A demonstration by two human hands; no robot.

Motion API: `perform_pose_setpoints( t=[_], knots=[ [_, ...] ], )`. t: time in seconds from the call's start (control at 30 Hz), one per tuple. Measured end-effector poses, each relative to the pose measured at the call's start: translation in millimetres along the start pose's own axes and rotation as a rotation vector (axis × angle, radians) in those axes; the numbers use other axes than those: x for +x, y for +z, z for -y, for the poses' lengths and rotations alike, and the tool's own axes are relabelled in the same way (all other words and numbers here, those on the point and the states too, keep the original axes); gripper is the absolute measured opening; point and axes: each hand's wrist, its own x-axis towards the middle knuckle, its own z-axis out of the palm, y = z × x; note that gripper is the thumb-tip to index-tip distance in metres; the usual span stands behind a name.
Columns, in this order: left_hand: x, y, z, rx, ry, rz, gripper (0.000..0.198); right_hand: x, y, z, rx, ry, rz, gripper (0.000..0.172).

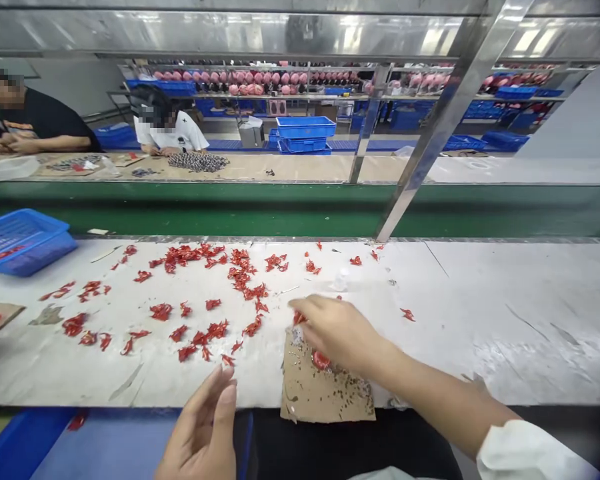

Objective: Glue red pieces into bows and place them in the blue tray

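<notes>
My right hand [333, 330] reaches in from the right and lies over a brown cardboard sheet [325, 393] speckled with small dark bits. Its fingertips are at a small red piece [299, 318] by the sheet's top left corner, and another red piece [321, 361] lies under the palm. My left hand [203, 427] is raised at the table's front edge with its fingers slightly apart. It holds nothing I can see, and its fingertips are close to scattered red foil-like pieces [205, 287] spread across the white table surface [430, 333].
A blue plastic basket [25, 243] sits at the table's left end beside a cardboard piece. A green conveyor belt [230, 207] runs behind the table, with a metal upright crossing it. Beyond, co-workers sit at a far bench, with blue crates and shelves of pink items.
</notes>
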Motion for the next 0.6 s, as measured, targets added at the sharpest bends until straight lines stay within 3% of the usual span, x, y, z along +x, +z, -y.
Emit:
perform_pose_setpoints(
  t=[0.1, 0.2, 0.37, 0.5, 0.6],
  knots=[
    [4, -16.7, -1, -0.038, -0.063, 0.154, 0.046, -13, -10, 57, 0.096, -0.34, -0.158, 0.022],
    [7, -46.7, 20, 0.001, -0.153, 0.141, 0.047, -16, 1, 101, 0.142, -0.5, -0.15, 0.017],
    [-1, -89.3, 50, -0.038, -0.276, 0.178, 0.049, -9, 45, 143, 0.16, -0.528, -0.054, 0.006],
    [-2, -108.6, 61, -0.05, -0.344, 0.179, 0.053, 3, 81, 176, 0.163, -0.56, -0.015, 0.024],
    [10, -127.7, 86, 0.126, -0.327, 0.129, 0.048, 14, 103, 199, 0.189, -0.578, 0.023, 0.031]
  ],
)
